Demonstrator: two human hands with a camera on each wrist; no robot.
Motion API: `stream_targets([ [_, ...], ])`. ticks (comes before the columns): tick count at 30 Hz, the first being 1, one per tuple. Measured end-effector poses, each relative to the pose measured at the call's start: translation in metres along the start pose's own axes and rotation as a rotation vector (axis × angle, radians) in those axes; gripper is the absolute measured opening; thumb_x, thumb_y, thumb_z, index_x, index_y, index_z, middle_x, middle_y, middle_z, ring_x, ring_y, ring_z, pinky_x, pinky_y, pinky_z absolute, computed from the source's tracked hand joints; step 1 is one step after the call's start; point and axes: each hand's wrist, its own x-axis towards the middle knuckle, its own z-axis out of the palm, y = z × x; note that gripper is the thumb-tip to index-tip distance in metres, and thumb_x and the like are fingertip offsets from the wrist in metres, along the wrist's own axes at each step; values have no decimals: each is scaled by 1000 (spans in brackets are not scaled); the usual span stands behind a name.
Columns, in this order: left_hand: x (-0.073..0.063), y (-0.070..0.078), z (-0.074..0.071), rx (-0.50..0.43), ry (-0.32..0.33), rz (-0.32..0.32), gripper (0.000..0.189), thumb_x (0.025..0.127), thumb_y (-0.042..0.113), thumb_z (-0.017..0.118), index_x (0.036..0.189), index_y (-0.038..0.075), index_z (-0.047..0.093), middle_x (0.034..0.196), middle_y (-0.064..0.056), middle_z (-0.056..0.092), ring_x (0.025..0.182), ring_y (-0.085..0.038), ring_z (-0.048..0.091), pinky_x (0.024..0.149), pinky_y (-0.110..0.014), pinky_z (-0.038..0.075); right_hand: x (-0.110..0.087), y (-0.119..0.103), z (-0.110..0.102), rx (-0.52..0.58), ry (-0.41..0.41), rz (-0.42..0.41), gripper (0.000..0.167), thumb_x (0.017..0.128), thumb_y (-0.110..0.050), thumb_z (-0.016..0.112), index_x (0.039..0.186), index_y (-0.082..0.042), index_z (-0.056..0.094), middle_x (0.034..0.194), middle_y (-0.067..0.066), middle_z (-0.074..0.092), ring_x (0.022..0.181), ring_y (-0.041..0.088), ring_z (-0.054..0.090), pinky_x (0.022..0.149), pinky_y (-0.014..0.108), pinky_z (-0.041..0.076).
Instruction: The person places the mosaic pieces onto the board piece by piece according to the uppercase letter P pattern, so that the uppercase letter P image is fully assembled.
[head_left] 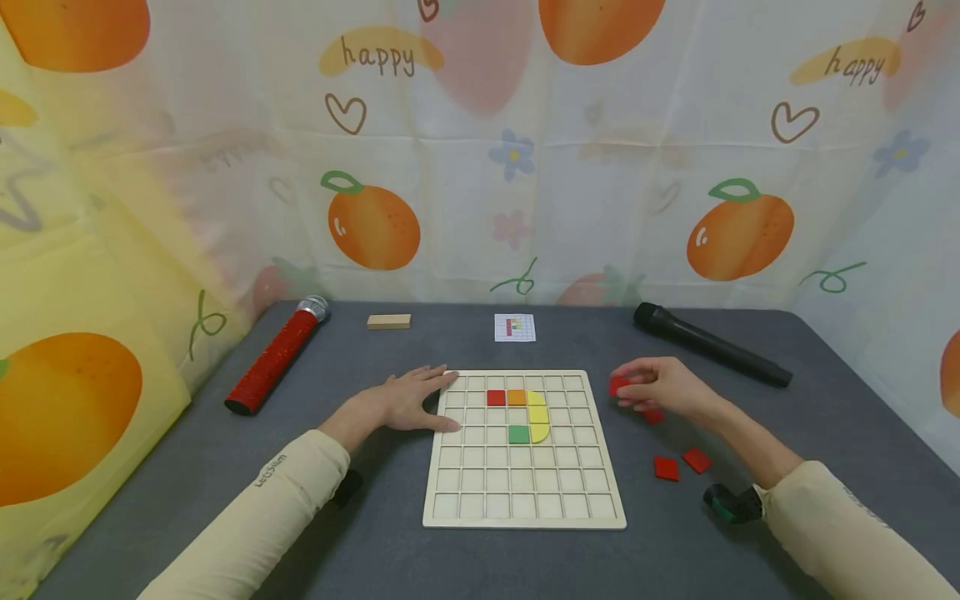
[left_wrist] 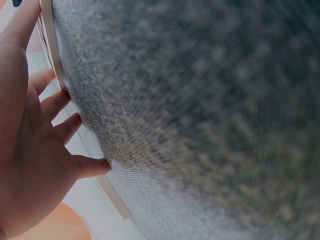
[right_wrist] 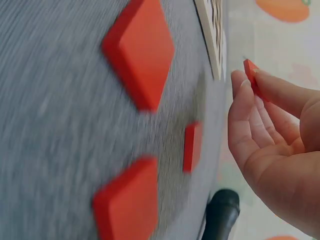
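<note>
A pale wooden grid board point(head_left: 525, 505) lies mid-table. In its upper cells sit a red tile point(head_left: 496, 397), an orange tile point(head_left: 516, 397), a green tile point(head_left: 519, 434) and a column of yellow pieces point(head_left: 537, 414), the top and bottom ones rounded. My left hand point(head_left: 411, 400) rests at the board's upper left edge, fingers spread; the left wrist view shows its fingertips touching the grey table. Right of the board, my right hand point(head_left: 667, 387) pinches a red square tile point(right_wrist: 251, 75) between thumb and fingers, above the table. Three more red tiles point(head_left: 666, 468) lie beneath and nearer.
A small card point(head_left: 514, 327) printed with a coloured grid lies behind the board. Left of it is a wooden block point(head_left: 389, 322). A red glittery microphone point(head_left: 273, 358) lies at the left, a black microphone point(head_left: 712, 344) at the back right. A printed curtain point(head_left: 480, 208) hangs behind.
</note>
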Motion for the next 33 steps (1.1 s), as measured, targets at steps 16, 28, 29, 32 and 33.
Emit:
stream_targets([
  [16, 0, 1, -1, 8, 8, -1, 93, 82, 67, 58, 154, 21, 21, 158, -6, 15, 143, -31, 10, 105, -66, 11, 27, -18, 45, 4, -39, 6, 33, 88, -9, 69, 116, 6, 61, 94, 14, 69, 80, 24, 65, 71, 31, 54],
  [28, 1, 1, 0, 5, 11, -22, 94, 80, 69, 58, 154, 22, 22, 158, -4, 15, 143, -30, 10, 106, -65, 11, 40, -34, 75, 13, -107, 27, 28, 88, -8, 68, 114, 3, 65, 92, 10, 68, 74, 18, 63, 65, 28, 52],
  [29, 1, 1, 0, 6, 10, -22, 94, 80, 69, 58, 154, 22, 22, 158, -5, 15, 143, -30, 10, 106, -65, 11, 41, -35, 78, 28, -117, 27, 28, 88, -6, 68, 114, 4, 65, 92, 11, 68, 74, 18, 64, 66, 28, 53],
  [32, 0, 1, 0, 7, 9, -23, 94, 81, 69, 58, 154, 22, 21, 158, -5, 15, 143, -30, 10, 106, -65, 11, 44, -39, 85, 58, -141, 32, 28, 88, -4, 67, 114, 6, 64, 93, 13, 67, 74, 19, 66, 67, 29, 54],
  [33, 0, 1, 0, 7, 7, -23, 95, 81, 69, 58, 154, 22, 21, 158, -5, 15, 143, -30, 10, 106, -65, 11, 45, -40, 88, 70, -144, 40, 28, 88, -3, 67, 114, 6, 64, 93, 14, 67, 74, 19, 67, 67, 29, 55],
])
